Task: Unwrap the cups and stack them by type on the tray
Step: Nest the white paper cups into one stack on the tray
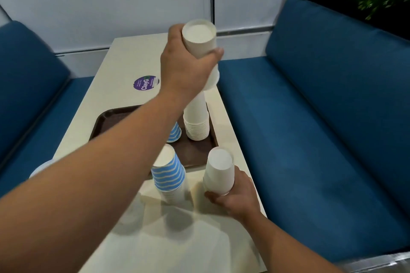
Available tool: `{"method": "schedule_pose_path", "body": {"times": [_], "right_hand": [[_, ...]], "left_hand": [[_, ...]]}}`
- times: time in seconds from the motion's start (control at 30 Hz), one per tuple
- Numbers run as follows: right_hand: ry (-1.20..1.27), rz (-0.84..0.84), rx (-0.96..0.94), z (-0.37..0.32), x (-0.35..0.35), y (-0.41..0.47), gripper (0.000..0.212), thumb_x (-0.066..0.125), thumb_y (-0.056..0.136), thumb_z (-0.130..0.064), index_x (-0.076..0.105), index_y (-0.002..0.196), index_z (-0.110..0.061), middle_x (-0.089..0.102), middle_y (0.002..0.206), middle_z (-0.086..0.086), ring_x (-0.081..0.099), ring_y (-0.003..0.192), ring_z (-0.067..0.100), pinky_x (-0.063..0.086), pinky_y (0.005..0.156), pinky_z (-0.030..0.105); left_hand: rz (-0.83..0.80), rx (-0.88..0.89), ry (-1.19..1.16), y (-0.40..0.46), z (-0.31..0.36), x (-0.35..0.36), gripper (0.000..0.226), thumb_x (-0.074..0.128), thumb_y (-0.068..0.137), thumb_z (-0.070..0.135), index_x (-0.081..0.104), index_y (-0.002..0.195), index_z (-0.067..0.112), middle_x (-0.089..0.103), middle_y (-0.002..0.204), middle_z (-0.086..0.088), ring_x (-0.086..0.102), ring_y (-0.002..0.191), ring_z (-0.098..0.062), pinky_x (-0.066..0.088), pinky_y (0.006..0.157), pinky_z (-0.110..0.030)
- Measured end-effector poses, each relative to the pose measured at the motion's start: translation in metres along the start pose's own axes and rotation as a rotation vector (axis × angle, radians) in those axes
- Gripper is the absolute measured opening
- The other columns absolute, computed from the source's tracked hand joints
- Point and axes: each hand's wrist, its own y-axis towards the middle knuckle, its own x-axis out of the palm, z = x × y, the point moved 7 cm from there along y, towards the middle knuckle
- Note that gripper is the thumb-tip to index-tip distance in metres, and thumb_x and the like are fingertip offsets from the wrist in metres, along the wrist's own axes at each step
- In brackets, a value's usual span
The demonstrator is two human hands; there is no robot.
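Left hand (188,68), arm stretched forward, grips the top of a tall white cup stack (197,115) standing on the brown tray (195,150). Right hand (237,195) clasps a short white stack (219,173) on the table (124,95). Striped stacks: two, one on the tray (174,133), one on the table (168,173).

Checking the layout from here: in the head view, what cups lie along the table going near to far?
Near striped stack beside the right hand's white cups → striped cup on the tray → tall white stack, its top gripped by the left hand.

My left hand (186,66) and right hand (238,193) are bare; both my forearms are bare too, no sleeves, rings or watch showing.
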Motion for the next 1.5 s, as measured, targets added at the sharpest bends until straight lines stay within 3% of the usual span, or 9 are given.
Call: {"method": "schedule_pose_path", "body": {"times": [0.33, 0.63, 0.8, 0.93, 1.0, 1.07, 1.17, 1.3, 1.5], "right_hand": [[-0.111, 0.008, -0.037, -0.002, 0.002, 0.005, 0.063, 0.082, 0.050, -0.059, 0.051, 0.101, -0.041, 0.053, 0.090, -0.022, 0.054, 0.092, 0.012, 0.047, 0.078, 0.029], [-0.111, 0.011, -0.036, -0.003, 0.001, 0.004, 0.068, 0.085, 0.052, -0.056, 0.057, 0.109, -0.033, 0.053, 0.091, -0.022, 0.055, 0.095, 0.014, 0.047, 0.083, 0.031], [-0.070, 0.026, -0.033, -0.001, 0.001, 0.002, 0.066, 0.081, 0.048, -0.062, 0.056, 0.105, -0.039, 0.058, 0.093, -0.020, 0.057, 0.093, 0.013, 0.050, 0.081, 0.034], [0.019, 0.012, 0.014, 0.005, 0.003, 0.001, 0.059, 0.085, 0.045, -0.058, 0.055, 0.095, -0.048, 0.065, 0.096, -0.019, 0.061, 0.095, 0.009, 0.052, 0.079, 0.034], [0.028, 0.008, 0.011, 0.006, 0.005, 0.002, 0.057, 0.085, 0.049, -0.057, 0.060, 0.098, -0.042, 0.068, 0.094, -0.017, 0.064, 0.091, 0.005, 0.055, 0.073, 0.032], [-0.021, -0.007, -0.021, 0.000, 0.006, 0.002, 0.045, 0.076, 0.057, -0.055, 0.060, 0.096, -0.039, 0.066, 0.087, -0.020, 0.063, 0.083, -0.004, 0.049, 0.063, 0.013], [-0.143, -0.008, -0.079, -0.010, 0.005, 0.003, 0.036, 0.062, 0.062, -0.063, 0.056, 0.089, -0.039, 0.057, 0.076, -0.024, 0.057, 0.073, 0.000, 0.038, 0.059, 0.007], [-0.137, -0.005, -0.111, -0.011, 0.006, 0.006, 0.043, 0.069, 0.063, -0.059, 0.066, 0.101, -0.039, 0.070, 0.092, -0.019, 0.065, 0.087, 0.005, 0.053, 0.076, 0.029], [-0.186, -0.007, -0.044, -0.006, 0.007, 0.010, 0.062, 0.065, 0.055, -0.064, 0.058, 0.111, -0.037, 0.068, 0.098, -0.018, 0.064, 0.092, 0.008, 0.056, 0.080, 0.033]], "left_hand": [[-0.303, -0.346, 0.248, 0.014, -0.112, 0.041, 0.081, 0.085, 0.070, 0.028, 0.037, 0.133, 0.015, 0.052, 0.127, -0.007, 0.051, 0.108, -0.025, 0.048, 0.088, -0.037], [-0.527, -0.447, 0.462, 0.001, -0.125, 0.050, 0.086, 0.082, 0.074, 0.039, 0.034, 0.139, 0.010, 0.049, 0.136, -0.014, 0.051, 0.119, -0.033, 0.049, 0.095, -0.043], [-0.380, -0.206, 0.371, -0.012, -0.044, 0.033, 0.096, 0.079, 0.075, 0.044, 0.025, 0.148, 0.013, 0.042, 0.145, -0.007, 0.039, 0.133, -0.024, 0.036, 0.100, -0.031], [-0.478, -0.118, 0.162, -0.081, -0.001, 0.034, 0.081, 0.079, 0.075, 0.044, 0.037, 0.142, 0.025, 0.048, 0.121, 0.020, 0.047, 0.106, 0.008, 0.028, 0.082, -0.001], [-0.584, -0.097, 0.238, -0.125, -0.009, 0.046, 0.083, 0.077, 0.076, 0.046, 0.034, 0.145, 0.025, 0.043, 0.138, 0.015, 0.040, 0.122, 0.001, 0.025, 0.095, -0.006], [-0.596, -0.102, 0.319, -0.154, -0.031, 0.054, 0.083, 0.075, 0.078, 0.044, 0.033, 0.146, 0.023, 0.037, 0.147, 0.008, 0.032, 0.134, -0.009, 0.020, 0.108, -0.016], [-0.504, -0.249, 0.210, -0.171, -0.070, 0.059, 0.075, 0.079, 0.075, 0.033, 0.043, 0.140, 0.023, 0.046, 0.140, 0.007, 0.042, 0.129, -0.011, 0.026, 0.105, -0.016], [-0.354, -0.307, -0.015, -0.179, -0.096, 0.055, 0.074, 0.086, 0.066, 0.024, 0.048, 0.128, 0.032, 0.059, 0.118, 0.017, 0.054, 0.110, 0.000, 0.037, 0.097, -0.011], [-0.343, -0.433, -0.213, -0.195, -0.123, 0.059, 0.055, 0.081, 0.057, 0.025, 0.056, 0.105, 0.031, 0.067, 0.094, 0.020, 0.063, 0.090, 0.003, 0.049, 0.081, -0.017]]}}
